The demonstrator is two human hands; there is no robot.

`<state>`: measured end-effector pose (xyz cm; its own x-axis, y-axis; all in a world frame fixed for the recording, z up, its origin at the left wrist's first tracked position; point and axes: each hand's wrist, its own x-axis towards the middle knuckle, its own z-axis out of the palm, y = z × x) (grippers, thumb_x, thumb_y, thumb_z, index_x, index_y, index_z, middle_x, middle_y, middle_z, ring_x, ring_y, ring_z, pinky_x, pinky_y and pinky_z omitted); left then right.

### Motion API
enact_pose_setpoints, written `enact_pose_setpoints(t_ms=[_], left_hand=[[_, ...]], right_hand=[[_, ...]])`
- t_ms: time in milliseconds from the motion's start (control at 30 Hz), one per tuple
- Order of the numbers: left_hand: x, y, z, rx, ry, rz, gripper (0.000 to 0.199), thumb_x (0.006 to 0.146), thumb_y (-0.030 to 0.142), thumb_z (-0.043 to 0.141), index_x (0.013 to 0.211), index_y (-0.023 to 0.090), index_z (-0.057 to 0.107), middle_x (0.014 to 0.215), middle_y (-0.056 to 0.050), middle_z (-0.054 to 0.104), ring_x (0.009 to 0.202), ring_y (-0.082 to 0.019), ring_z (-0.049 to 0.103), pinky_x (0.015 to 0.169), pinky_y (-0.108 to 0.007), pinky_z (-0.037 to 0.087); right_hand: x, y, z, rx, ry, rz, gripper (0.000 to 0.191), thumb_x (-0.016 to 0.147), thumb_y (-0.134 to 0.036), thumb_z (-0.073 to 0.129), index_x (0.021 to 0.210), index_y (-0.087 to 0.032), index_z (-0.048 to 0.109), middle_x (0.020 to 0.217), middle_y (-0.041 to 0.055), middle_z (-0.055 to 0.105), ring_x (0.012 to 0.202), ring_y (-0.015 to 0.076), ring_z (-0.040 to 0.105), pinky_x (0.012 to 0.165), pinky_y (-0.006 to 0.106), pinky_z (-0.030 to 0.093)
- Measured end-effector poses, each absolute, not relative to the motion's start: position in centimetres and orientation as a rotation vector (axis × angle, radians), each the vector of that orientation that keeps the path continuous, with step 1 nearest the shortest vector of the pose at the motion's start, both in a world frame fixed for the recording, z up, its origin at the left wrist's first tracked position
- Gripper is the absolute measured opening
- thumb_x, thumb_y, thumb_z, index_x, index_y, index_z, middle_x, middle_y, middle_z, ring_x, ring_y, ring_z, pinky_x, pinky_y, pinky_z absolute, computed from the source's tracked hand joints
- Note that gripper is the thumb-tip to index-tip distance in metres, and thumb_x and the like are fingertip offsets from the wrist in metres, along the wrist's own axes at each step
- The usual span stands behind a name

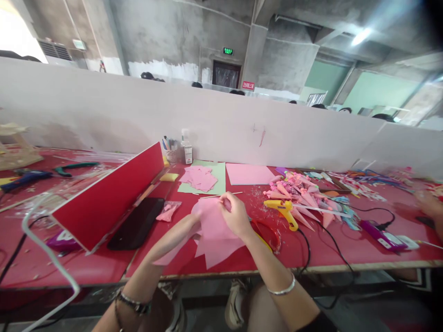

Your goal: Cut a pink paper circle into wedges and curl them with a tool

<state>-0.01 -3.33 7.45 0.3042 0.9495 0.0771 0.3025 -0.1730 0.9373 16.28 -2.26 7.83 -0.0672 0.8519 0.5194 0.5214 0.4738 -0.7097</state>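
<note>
Over the front of the red table, my left hand [189,226] grips a pink paper sheet [217,237] at its left side. Its fingers are partly hidden by the paper. My right hand [236,216] pinches the same paper near its top edge, thumb and fingertips together. Several pink layers with pointed, uneven lower edges hang between the hands; how many cannot be made out. Beside my right forearm lies a red and yellow handled tool [272,234], probably scissors, partly covered by the arm. A thin stick [224,195] rests just beyond the paper.
A yellow glue gun [284,212] lies right, before a heap of pink cones [297,186]. Cut pink pieces [200,178] sit on green paper [220,177], beside a pink stack [249,174]. Left are a black phone [136,226] and red upright board [114,193]. Another person's hand [429,207] shows far right.
</note>
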Motion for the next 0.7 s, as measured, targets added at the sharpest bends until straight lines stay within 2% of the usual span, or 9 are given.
enact_pose_setpoints(t_ms=[100,200,300,367,400,433,500,600,700], left_hand=[[0.0,-3.0,6.6,1.644,1.178,0.802,0.033,0.066,0.047,0.057,0.055,0.018,0.044,0.048,0.005,0.042,0.044,-0.009,0.041,0.041,-0.021,0.031],[-0.1,-2.5,5.8,1.614,1.248,0.823,0.043,0.065,0.048,0.058,0.049,0.02,0.03,0.044,0.009,0.026,0.039,-0.006,0.025,0.038,-0.021,0.019],[-0.7,-2.1,5.4,1.576,1.296,0.87,0.047,0.066,0.054,0.054,0.049,0.021,0.025,0.044,0.009,0.022,0.039,-0.006,0.021,0.038,-0.022,0.015],[-1.1,-1.9,5.4,1.552,1.301,0.888,0.047,0.066,0.057,0.051,0.049,0.02,0.029,0.043,0.008,0.025,0.039,-0.006,0.023,0.038,-0.022,0.017],[-1.3,-1.8,5.4,1.541,1.3,0.9,0.047,0.066,0.059,0.05,0.048,0.02,0.03,0.043,0.008,0.027,0.039,-0.006,0.025,0.038,-0.022,0.018],[-1.5,-1.8,5.4,1.529,1.301,0.915,0.048,0.066,0.06,0.049,0.047,0.02,0.032,0.042,0.007,0.028,0.039,-0.007,0.026,0.038,-0.022,0.019],[-1.7,-1.8,5.4,1.503,1.311,0.958,0.049,0.065,0.062,0.048,0.046,0.019,0.032,0.041,0.007,0.029,0.039,-0.007,0.027,0.039,-0.022,0.02],[-1.7,-1.9,5.1,1.465,1.326,1.012,0.051,0.063,0.064,0.049,0.044,0.019,0.033,0.039,0.006,0.031,0.038,-0.007,0.028,0.038,-0.021,0.021],[-1.7,-2.0,4.7,1.429,1.333,1.054,0.05,0.064,0.065,0.046,0.047,0.018,0.041,0.041,0.004,0.039,0.039,-0.008,0.034,0.038,-0.021,0.025]], right_hand=[[15.9,-1.7,7.6,-1.225,-1.708,0.368,0.011,0.081,-0.022,0.041,0.077,-0.018,0.051,0.07,-0.0004,0.055,0.067,0.0139,0.053,0.063,0.023,0.039],[16.0,-1.9,7.6,-1.186,-1.759,0.325,0.016,0.082,-0.026,0.042,0.092,-0.018,0.051,0.086,0.0041,0.057,0.082,0.0159,0.054,0.073,0.026,0.042],[16.6,-2.9,7.9,-1.098,-2.001,0.171,0.056,0.073,-0.038,0.056,0.121,-0.016,0.037,0.119,0.0126,0.045,0.112,0.0222,0.041,0.093,0.035,0.035],[17.0,-3.8,8.0,-1.094,-2.22,0.035,0.079,0.064,-0.045,0.065,0.13,-0.018,0.03,0.129,0.0141,0.036,0.12,0.0279,0.031,0.098,0.043,0.028],[17.2,-4.1,8.0,-1.12,-2.285,-0.037,0.083,0.062,-0.044,0.068,0.131,-0.019,0.03,0.131,0.0145,0.034,0.12,0.0299,0.03,0.099,0.046,0.026],[17.3,-4.3,7.9,-1.159,-2.318,-0.106,0.08,0.063,-0.04,0.069,0.13,-0.019,0.032,0.13,0.0147,0.036,0.119,0.0307,0.032,0.099,0.047,0.025],[17.4,-4.4,7.8,-1.253,-2.306,-0.208,0.055,0.07,-0.027,0.064,0.121,-0.019,0.044,0.12,0.0143,0.047,0.11,0.0284,0.041,0.095,0.044,0.03],[17.3,-3.9,7.5,-1.37,-2.238,-0.209,0.012,0.08,-0.015,0.049,0.087,-0.017,0.059,0.085,0.0092,0.062,0.082,0.0215,0.055,0.081,0.036,0.039],[17.6,-3.0,6.8,-1.423,-2.079,-0.004,0.025,0.086,-0.019,0.038,0.07,-0.017,0.056,0.066,0.0048,0.061,0.063,0.017,0.057,0.064,0.028,0.04]])
